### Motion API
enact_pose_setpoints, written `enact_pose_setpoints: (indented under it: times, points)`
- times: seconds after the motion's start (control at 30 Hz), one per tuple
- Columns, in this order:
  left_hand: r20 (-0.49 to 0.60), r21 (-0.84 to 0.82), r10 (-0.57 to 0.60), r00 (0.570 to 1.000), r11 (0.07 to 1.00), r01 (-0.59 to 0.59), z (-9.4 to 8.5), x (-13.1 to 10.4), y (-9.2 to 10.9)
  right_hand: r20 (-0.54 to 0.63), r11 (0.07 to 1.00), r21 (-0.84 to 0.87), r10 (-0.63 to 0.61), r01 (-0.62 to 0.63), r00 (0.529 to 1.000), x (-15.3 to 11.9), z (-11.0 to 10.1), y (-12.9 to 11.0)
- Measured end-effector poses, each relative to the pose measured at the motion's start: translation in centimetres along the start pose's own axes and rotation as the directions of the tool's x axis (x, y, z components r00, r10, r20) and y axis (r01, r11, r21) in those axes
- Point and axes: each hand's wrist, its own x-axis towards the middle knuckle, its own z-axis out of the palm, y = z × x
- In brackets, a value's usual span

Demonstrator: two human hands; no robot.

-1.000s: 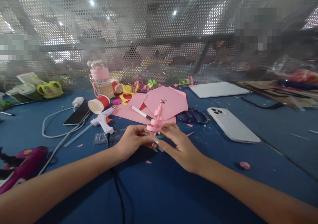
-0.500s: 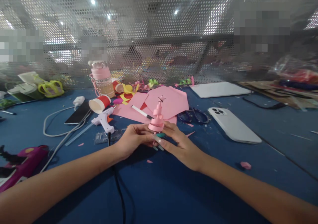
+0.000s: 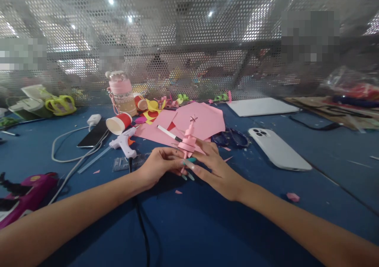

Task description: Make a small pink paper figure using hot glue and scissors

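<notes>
A small tiered pink paper tree (image 3: 187, 144), topped by a tiny star, stands a little tilted between both hands at the centre. My left hand (image 3: 161, 165) is closed on its thin stem from the left, thumb and fingers pinched together. From the right, my right hand (image 3: 217, 170) touches the tree's lower part with its fingers, the thumb against the stem. Long green nails show below the lowest tier. Behind the tree lie pink paper sheets (image 3: 201, 121) and a white marker (image 3: 168, 133).
Left of the hands are a glue gun (image 3: 122, 142) with a black cord, a dark phone (image 3: 93, 135), a red cup (image 3: 119, 124) and a bottle (image 3: 122, 93). Dark blue glasses (image 3: 231, 138) and a white phone (image 3: 278, 148) lie to the right.
The pink tree has turned and tilted slightly, its top moving a little to the right. The right fingers have shifted slightly around its base.
</notes>
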Motion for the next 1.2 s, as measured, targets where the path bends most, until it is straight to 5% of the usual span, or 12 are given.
enact_pose_setpoints:
  times: [0.2, 0.47, 0.87, 1.2]
  points:
    - [-0.009, 0.003, -0.014, 1.0, 1.0, 0.014, 0.1, 0.0, 0.2, -0.068, 0.966, 0.245, 0.104, -0.085, 0.992, -0.1, 0.3, 0.0]
    - [-0.024, -0.012, -0.021, 0.999, 1.0, 0.021, 0.1, -0.1, 0.2, -0.05, 0.728, 0.642, 0.353, -0.24, 0.934, 0.4, 0.7, -0.5]
    - [-0.014, -0.026, -0.029, 0.999, 0.999, 0.029, 0.2, -0.1, 0.3, 0.007, 0.564, 0.785, 0.407, -0.257, 0.913, 0.5, 1.1, 0.1]
    - [0.008, 0.047, -0.026, 1.0, 0.999, 0.025, 0.3, 0.0, 0.4, -0.059, 0.817, 0.526, 0.314, -0.238, 0.948, 0.3, 0.5, -0.2]
